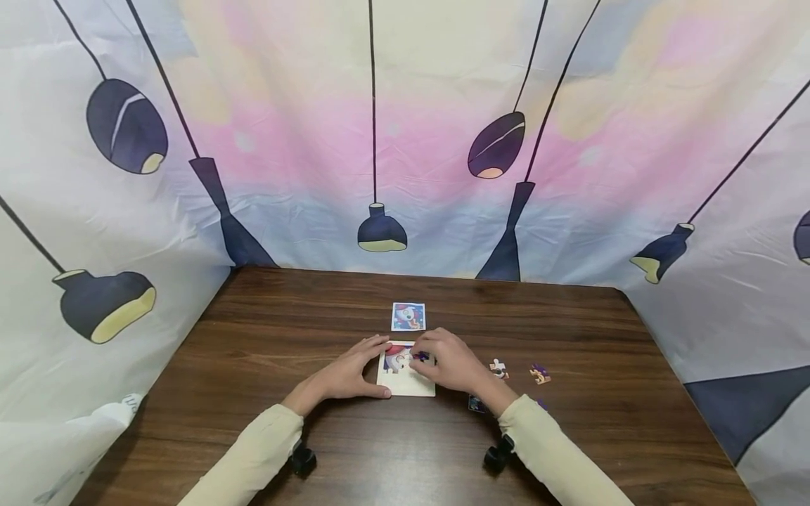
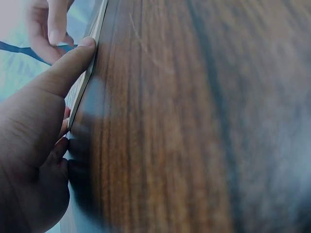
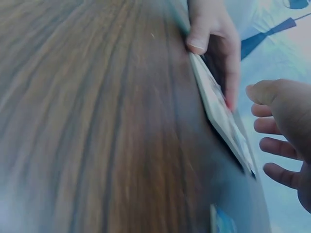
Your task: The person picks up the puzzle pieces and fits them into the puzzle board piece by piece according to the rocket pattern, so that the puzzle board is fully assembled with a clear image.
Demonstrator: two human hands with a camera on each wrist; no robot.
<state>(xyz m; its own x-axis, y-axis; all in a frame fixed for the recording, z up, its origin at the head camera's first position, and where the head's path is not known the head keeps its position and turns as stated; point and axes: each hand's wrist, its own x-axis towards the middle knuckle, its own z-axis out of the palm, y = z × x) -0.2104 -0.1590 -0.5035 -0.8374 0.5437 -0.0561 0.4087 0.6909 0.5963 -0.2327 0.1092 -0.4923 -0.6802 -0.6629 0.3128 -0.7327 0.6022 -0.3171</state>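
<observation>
On the table lies a light puzzle board with part of a picture filled in. My left hand grips its left side, thumb at the near corner and fingers at the far one; in the left wrist view the thumb of my left hand presses the board edge. Over the board's right half, my right hand pinches a small purple puzzle piece between thumb and fingers. The right wrist view shows curled fingers of my right hand beside the board, the piece hidden there.
A square printed picture card lies beyond the board. Right of my right hand are loose puzzle pieces, one white and one purple and orange. A dark piece lies partly under my right forearm. A patterned cloth hangs behind the table.
</observation>
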